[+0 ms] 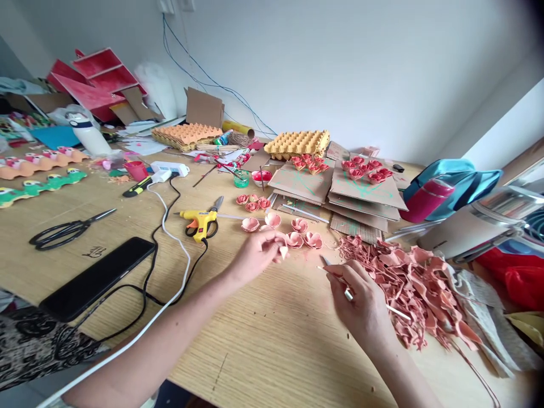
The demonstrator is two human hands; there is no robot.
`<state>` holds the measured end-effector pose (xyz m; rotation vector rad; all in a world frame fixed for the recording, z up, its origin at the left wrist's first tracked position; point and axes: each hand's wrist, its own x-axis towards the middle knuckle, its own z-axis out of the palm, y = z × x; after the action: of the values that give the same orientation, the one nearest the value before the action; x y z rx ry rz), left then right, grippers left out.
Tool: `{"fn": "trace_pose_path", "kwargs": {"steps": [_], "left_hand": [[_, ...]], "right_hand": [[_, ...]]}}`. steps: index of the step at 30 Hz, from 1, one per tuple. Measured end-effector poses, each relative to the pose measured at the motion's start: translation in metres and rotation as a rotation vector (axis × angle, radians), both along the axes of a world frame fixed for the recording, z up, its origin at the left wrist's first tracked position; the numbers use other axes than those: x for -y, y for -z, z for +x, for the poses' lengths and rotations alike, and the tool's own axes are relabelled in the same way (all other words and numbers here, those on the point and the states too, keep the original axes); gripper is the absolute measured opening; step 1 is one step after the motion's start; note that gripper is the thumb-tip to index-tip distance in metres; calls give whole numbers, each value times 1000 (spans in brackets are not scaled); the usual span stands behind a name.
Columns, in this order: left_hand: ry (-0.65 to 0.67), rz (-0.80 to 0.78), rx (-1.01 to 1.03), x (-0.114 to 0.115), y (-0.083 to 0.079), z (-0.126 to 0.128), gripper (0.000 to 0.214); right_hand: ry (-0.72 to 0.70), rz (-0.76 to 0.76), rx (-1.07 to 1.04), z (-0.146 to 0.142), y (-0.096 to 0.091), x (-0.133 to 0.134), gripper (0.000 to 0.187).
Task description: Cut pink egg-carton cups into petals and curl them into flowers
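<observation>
My left hand [267, 247] is pinched around a small pale pink piece [283, 251] with a pointed lower end, just in front of the cup-shaped pink flowers. My right hand [359, 297] is closed on a thin white stick [398, 311], whose far part sticks out past the hand. A grey pointed tip [325, 260] also shows at its fingertips; the tool it belongs to is mostly hidden. Between and beyond the hands sit several flowers, one [313, 240] nearest the right hand. Beside that hand lies a heap of pink carton scraps [408, 283].
A yellow glue gun [199, 222] with a black cord lies left of the flowers. Farther left are black scissors [70, 229] and a black phone [100, 277]. Cardboard sheets [365, 192] carry red flowers; egg trays [297, 143] stand behind. A metal pot [471, 224] is at right.
</observation>
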<state>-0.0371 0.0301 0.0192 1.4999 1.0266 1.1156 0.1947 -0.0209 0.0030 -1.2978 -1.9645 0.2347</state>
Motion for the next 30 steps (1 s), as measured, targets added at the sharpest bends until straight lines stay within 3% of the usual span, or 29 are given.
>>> {"fn": "trace_pose_path", "kwargs": {"steps": [3, 7, 11, 17, 30], "left_hand": [[-181, 156, -261, -14, -13, -29, 17], [-199, 118, -565, -23, -18, -54, 17], [-160, 124, -819, -22, -18, -57, 13], [-167, 72, -861, -22, -13, -55, 12], [-104, 124, -904, -25, -3, -50, 18]], "right_hand": [[-3, -1, 0, 0, 4, -3, 17], [-9, -22, 15, -2, 5, -3, 18], [-8, -22, 41, -3, 4, -2, 19], [-18, -16, 64, -3, 5, -1, 20], [-31, -79, 78, -6, 5, 1, 19]]}}
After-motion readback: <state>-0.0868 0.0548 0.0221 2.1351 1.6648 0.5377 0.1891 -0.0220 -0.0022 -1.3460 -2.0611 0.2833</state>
